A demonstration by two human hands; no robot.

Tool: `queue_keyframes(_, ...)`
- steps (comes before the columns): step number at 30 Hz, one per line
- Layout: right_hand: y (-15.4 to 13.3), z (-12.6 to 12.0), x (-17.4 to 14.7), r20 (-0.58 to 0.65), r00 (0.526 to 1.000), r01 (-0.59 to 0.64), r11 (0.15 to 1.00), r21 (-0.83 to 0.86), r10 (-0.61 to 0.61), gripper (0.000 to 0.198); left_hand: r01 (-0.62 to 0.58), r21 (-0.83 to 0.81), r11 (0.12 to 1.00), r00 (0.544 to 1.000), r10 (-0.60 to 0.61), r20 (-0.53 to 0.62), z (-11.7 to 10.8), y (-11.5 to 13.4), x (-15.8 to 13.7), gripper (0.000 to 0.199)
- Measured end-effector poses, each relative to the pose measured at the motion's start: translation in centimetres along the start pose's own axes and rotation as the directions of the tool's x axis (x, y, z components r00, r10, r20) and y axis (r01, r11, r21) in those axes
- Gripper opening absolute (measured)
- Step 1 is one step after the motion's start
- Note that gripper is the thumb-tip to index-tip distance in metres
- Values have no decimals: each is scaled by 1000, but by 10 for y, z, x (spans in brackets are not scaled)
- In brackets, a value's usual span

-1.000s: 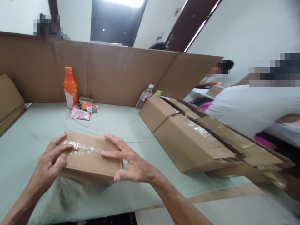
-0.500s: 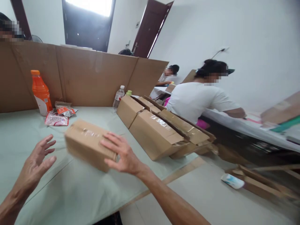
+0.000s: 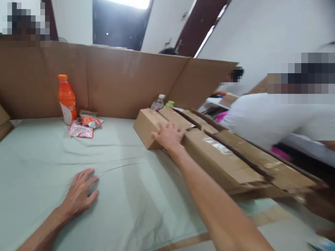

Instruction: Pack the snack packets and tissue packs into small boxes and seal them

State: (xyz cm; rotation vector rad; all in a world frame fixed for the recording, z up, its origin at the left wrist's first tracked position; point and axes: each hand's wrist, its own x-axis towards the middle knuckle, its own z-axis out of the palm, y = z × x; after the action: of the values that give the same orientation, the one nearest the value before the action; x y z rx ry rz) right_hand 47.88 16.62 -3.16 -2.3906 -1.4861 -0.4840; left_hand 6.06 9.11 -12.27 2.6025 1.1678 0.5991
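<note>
My right hand is on the near end of a small cardboard box, thumb at its side and fingers over the top. That box is beside other taped cardboard boxes lined up at the table's right side. Over the pale green tablecloth, my left hand holds nothing, with its fingers bent and apart. Whether it touches the cloth I cannot tell.
An orange drink bottle and snack packets stand before a cardboard partition. Behind the boxes is a clear bottle. A person in a white shirt sits to the right. More cardboard shows at far left.
The cardboard box has moved from the table's middle to the row of boxes at right, with my right hand on it. My left hand has lowered toward the cloth. The view has shifted.
</note>
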Motion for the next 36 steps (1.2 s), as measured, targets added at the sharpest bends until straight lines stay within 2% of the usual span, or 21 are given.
queue_keyframes(2, -5, 3, -21, -156, 986, 63, 998, 6, -61, 65, 16, 3, 1000, 999, -16, 30, 0, 6, 0, 41)
queue_keyframes(4, -22, 13, -52, -273, 940, 227, 973, 47, -206, 58, 40, 2, 999, 998, -40, 52, 3, 13, 1, 41)
queue_keyframes(5, -36, 20, -70, -271, 916, 328, 941, 79, -297, 51, 53, 2, 999, 997, -53, 61, 5, 18, 1, 40)
queue_keyframes(8, -88, 46, -128, -81, 844, 535, 816, 218, -531, 43, 85, 15, 996, 993, -86, 86, 4, 29, 1, 38)
queue_keyframes(11, -131, 67, -174, 123, 776, 565, 768, 301, -619, 49, 109, 56, 992, 990, -113, 88, -13, 29, -5, 49)
queue_keyframes(14, -142, 81, -193, 134, 770, 572, 768, 289, -624, 50, 179, 139, 974, 983, -183, 21, -55, 4, -15, 61)
queue_keyframes(17, -133, 91, -195, 58, 768, 600, 748, 285, -638, 50, 346, 243, 906, 937, -322, -133, -121, -51, -23, 62)
queue_keyframes(19, -127, 96, -196, 6, 762, 620, 733, 280, -647, 51, 489, 300, 819, 867, -416, -275, -174, -96, -24, 58)
queue_keyframes(22, -125, 101, -198, -60, 762, 633, 722, 278, -645, 50, 671, 340, 658, 723, -482, -495, -256, -157, -17, 50)
queue_keyframes(24, -127, 101, -200, -89, 765, 633, 719, 286, -638, 49, 756, 341, 559, 632, -486, -604, -304, -187, -10, 51)
queue_keyframes(26, -129, 98, -202, -95, 769, 628, 720, 295, -632, 49, 807, 329, 492, 569, -496, -655, -340, -208, -2, 51)
queue_keyframes(28, -132, 92, -202, -72, 778, 613, 730, 302, -624, 49, 835, 308, 457, 536, -547, -643, -362, -225, 5, 48)
queue_keyframes(30, -135, 86, -200, -28, 790, 589, 746, 310, -612, 50, 845, 286, 451, 526, -611, -592, -371, -236, 9, 40)
queue_keyframes(33, -140, 78, -197, 38, 806, 548, 770, 327, -590, 51, 827, 262, 497, 555, -644, -528, -372, -239, 2, 38)
queue_keyframes(36, -143, 73, -195, 78, 813, 519, 780, 350, -577, 52, 776, 227, 589, 615, -626, -480, -364, -214, -21, 46)
